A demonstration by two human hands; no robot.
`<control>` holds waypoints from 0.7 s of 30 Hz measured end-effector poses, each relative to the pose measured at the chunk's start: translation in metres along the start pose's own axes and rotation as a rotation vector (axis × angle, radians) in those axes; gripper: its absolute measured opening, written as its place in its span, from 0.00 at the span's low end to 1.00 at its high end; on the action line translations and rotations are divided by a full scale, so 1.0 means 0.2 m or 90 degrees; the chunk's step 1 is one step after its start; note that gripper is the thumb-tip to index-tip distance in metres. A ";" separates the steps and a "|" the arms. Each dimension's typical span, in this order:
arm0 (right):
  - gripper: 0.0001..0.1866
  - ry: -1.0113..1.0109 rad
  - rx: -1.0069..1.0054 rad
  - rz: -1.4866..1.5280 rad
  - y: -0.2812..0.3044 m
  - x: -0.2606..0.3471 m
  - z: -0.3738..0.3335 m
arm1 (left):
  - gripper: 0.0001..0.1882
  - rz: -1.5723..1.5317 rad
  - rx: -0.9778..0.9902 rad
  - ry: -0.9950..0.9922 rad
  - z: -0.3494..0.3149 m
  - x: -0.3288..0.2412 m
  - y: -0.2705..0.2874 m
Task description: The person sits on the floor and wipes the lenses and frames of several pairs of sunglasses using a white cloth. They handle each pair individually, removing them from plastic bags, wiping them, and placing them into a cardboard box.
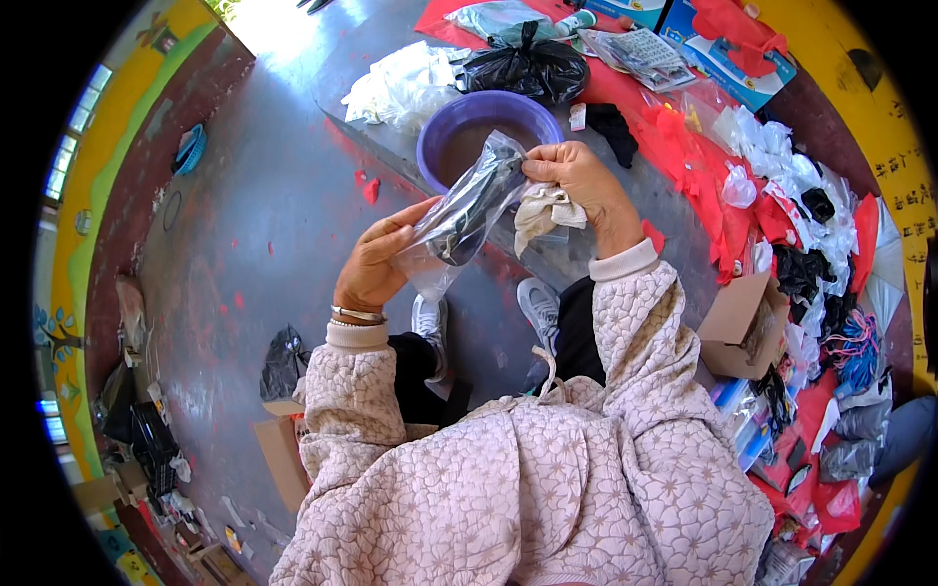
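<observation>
A clear plastic bag (459, 220) with a dark, elongated item inside is stretched between my two hands; what the item is I cannot make out. My left hand (376, 256) grips its lower left side, thumb on top. At the upper right end, my right hand (576, 181) pinches the bag between thumb and fingers. A crumpled cream cloth (547, 215) hangs below the right hand's fingers, seemingly tucked in that hand. Just beyond the bag stands a purple basin (430, 151), its inside partly hidden by the bag.
Behind the basin lie a tied black bag (528, 70) and white plastic bags (405, 88). Red sheeting (684, 186) with heaped bags runs along the right. A cardboard box (745, 327) sits by my right arm, another box (283, 459) by my left. A blue basket (191, 148) is far left.
</observation>
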State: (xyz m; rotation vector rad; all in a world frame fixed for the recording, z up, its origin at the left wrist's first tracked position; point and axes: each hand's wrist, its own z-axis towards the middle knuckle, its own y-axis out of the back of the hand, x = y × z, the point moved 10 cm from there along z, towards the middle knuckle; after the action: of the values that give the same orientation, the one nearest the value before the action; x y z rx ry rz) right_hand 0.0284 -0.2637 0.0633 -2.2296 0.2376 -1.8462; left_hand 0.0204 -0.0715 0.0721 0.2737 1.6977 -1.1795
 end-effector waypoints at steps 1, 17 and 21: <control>0.06 -0.010 0.014 -0.002 0.00 0.00 0.00 | 0.35 -0.009 0.044 0.004 -0.01 0.00 -0.02; 0.05 -0.017 -0.018 -0.134 -0.07 -0.03 0.01 | 0.41 0.013 0.033 0.124 0.08 0.23 -0.14; 0.05 0.056 -0.247 -0.031 0.24 0.05 0.01 | 0.41 -0.055 0.022 0.128 0.06 0.21 -0.13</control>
State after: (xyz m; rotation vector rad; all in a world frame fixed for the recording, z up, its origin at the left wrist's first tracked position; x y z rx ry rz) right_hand 0.0326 -0.3117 0.0594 -2.4140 0.6110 -2.0742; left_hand -0.0081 -0.1086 0.0525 0.3523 1.8807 -1.2805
